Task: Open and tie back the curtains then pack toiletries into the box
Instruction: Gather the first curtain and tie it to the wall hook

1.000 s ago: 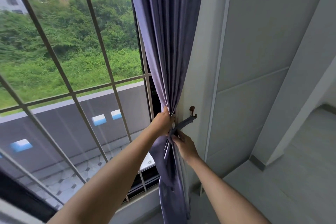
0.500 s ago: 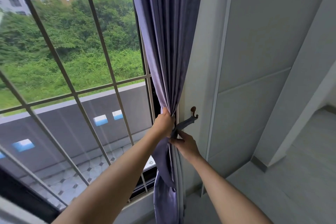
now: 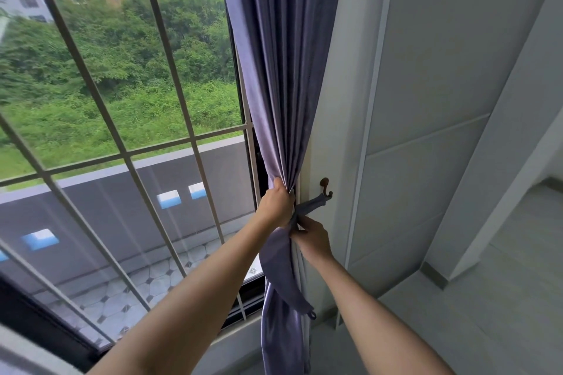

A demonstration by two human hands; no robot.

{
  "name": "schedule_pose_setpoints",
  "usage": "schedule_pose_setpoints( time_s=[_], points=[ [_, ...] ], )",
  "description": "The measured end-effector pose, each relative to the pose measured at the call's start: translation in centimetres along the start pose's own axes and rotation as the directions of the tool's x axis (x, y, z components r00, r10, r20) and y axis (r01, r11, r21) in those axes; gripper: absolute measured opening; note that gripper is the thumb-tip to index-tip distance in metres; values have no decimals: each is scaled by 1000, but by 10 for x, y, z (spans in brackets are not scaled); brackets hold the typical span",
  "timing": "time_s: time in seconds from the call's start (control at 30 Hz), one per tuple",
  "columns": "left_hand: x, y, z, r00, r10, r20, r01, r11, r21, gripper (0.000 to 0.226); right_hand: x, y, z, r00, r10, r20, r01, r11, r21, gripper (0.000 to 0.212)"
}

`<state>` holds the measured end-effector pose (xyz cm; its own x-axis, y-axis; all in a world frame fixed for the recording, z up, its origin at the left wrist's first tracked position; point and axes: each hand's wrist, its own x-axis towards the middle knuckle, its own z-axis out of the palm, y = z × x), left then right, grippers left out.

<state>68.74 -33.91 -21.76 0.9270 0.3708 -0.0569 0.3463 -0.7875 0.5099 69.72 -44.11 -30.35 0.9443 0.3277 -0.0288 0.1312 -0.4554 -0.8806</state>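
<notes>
The left hand (image 3: 275,205) is curled round the gathered curtain (image 3: 283,76), bunching it against the wall just left of the hook (image 3: 326,187), while the right hand (image 3: 313,237), just below and to the right of it, pinches the tie-back (image 3: 307,207), whose upper end is looped on that hook. The tie-back's free end (image 3: 286,277) hangs loose below both hands, so if the right hand's pinch slips, the band could drop off. If the left hand eases, the folds would likely spill back over the window (image 3: 122,131). No box or toiletries are in view.
</notes>
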Motion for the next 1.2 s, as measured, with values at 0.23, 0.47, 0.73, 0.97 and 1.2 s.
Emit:
schedule_pose_setpoints(
  time_s=[0.23,0.47,0.73,0.97,1.2],
  points=[
    [4,1,3,999,36,-8,-37,990,-132,37,4,-1,6,988,27,-151,-49,988,-148,30],
    [2,-6,1,989,140,49,-119,946,-302,63,5,0,-4,986,0,-168,-46,961,-272,23],
    [-28,-38,20,969,208,-134,-231,953,-196,34,7,5,-5,989,21,-149,-54,973,-225,24],
    [-40,-58,58,925,255,-281,-283,957,-66,22,9,6,-4,987,21,-162,-59,970,-235,20],
    [-25,-60,44,913,36,-407,-246,844,-477,29,7,7,-7,988,25,-154,-58,976,-209,22]
  ],
)
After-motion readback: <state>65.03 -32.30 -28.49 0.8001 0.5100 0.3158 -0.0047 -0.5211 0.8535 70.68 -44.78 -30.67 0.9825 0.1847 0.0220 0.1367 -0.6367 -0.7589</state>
